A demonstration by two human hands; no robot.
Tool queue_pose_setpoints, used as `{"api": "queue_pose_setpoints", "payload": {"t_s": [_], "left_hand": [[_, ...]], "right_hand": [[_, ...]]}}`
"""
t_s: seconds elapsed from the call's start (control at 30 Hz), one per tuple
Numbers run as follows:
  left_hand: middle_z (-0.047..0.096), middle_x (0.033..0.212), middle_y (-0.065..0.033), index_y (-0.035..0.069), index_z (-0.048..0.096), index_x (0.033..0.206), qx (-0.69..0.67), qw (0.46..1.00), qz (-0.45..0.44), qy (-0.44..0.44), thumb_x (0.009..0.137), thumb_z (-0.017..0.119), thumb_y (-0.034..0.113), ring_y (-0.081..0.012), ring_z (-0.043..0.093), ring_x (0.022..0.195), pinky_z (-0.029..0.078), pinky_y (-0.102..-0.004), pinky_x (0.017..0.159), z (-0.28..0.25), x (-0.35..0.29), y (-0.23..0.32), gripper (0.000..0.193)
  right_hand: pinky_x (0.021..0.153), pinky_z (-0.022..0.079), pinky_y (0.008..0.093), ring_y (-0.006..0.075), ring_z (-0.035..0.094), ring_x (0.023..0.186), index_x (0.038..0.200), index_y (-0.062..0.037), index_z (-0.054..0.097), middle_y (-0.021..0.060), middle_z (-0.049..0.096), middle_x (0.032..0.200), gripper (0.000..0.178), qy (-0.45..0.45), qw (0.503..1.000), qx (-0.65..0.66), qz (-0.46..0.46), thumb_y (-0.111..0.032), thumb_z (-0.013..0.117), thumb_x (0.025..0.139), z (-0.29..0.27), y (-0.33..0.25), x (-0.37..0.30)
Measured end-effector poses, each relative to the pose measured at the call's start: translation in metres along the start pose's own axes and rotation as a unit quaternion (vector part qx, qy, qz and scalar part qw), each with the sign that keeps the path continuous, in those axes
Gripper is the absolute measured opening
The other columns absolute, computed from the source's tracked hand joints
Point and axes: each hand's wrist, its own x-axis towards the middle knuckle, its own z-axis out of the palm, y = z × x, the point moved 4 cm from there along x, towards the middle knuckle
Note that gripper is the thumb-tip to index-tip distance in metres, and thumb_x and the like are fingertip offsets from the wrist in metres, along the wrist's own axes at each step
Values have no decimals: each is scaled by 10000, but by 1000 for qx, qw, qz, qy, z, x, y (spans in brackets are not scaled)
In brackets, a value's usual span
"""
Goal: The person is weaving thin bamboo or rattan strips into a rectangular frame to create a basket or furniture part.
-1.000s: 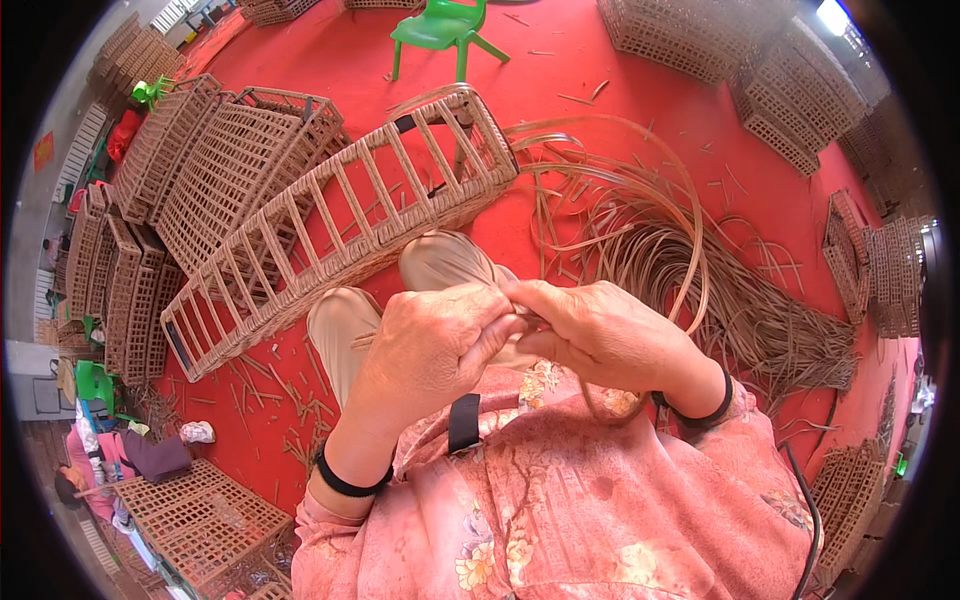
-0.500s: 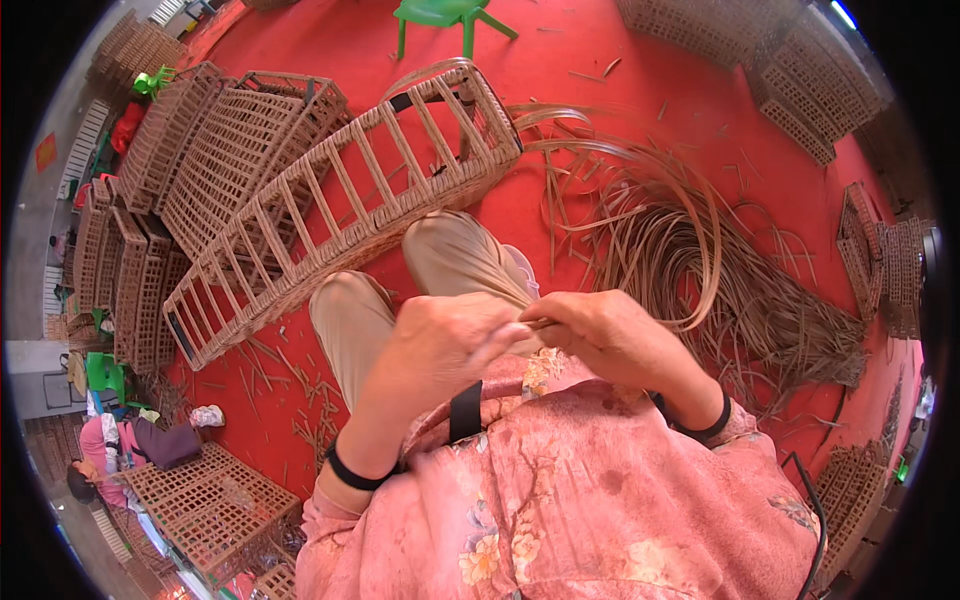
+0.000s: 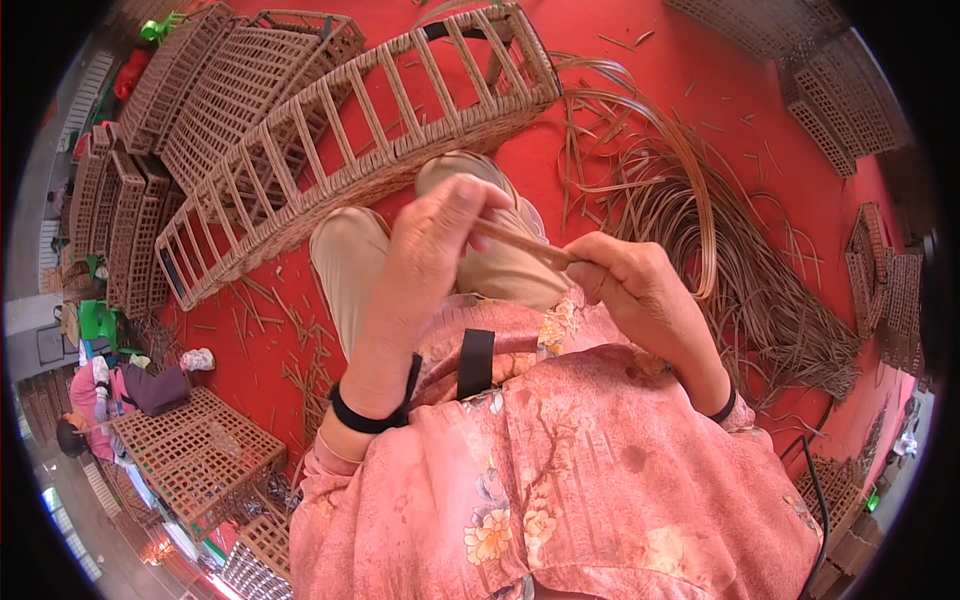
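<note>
Between my hands runs a short length of brown weaving strip (image 3: 527, 243), slanting down from left to right. My left hand (image 3: 432, 242) is closed on its upper end, the fingertips partly hidden behind the hand. My right hand (image 3: 638, 292) pinches the lower end between thumb and fingers. Just beyond my knees lies a long woven frame (image 3: 330, 185) with a row of wrapped crossbars, tilted up toward the right. Several long loose strands (image 3: 690, 150) arc out by its right end.
A large heap of brown strips (image 3: 775, 285) spreads over the red floor (image 3: 640, 90) to my right. Woven panels (image 3: 235, 85) are stacked at far left, others (image 3: 850, 100) at far right. Cut scraps (image 3: 310, 380) litter the floor. A seated person (image 3: 130, 395) is beside a woven piece (image 3: 200, 450).
Both hands have risen away from my body and moved apart, so the strip between them now shows. The view has shifted, and the green stool at the top is out of sight.
</note>
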Motion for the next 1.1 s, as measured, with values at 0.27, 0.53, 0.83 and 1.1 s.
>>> {"api": "queue_pose_setpoints", "payload": {"t_s": [0.27, 0.53, 0.83, 1.1], "left_hand": [[552, 797, 41, 37, 671, 996, 75, 995, 17, -64, 1020, 563, 333, -51, 479, 707, 384, -206, 630, 30, -5, 1, 316], [563, 766, -28, -18, 665, 977, 177, 975, 38, -126, 1004, 582, 170, -79, 497, 639, 417, -242, 575, 39, 7, -2, 207], [627, 788, -113, -26, 644, 960, 199, 973, -56, -105, 963, 611, 102, -188, 587, 675, 468, -300, 633, 50, 27, -5, 133], [613, 734, 8, 24, 688, 1013, 204, 976, -56, -43, 1009, 582, 169, -39, 535, 629, 439, -187, 576, 39, 60, 2, 179]], "right_hand": [[603, 478, 464, 391, 626, 699, 964, -56, 648, 190, 614, 727, 201, 36, 998, -32, -47, -252, 605, 953, 4, 7, -2], [579, 485, 455, 364, 636, 661, 928, -77, 655, 166, 618, 684, 171, 75, 995, -26, -66, -245, 622, 937, -5, 30, -1], [553, 499, 376, 294, 654, 644, 928, -71, 683, 118, 647, 720, 147, 97, 989, -47, -106, -214, 648, 922, -16, 50, 17], [526, 475, 396, 296, 619, 613, 855, -68, 640, 108, 602, 677, 157, 190, 970, -57, -139, -216, 672, 896, -26, 58, 43]]}}
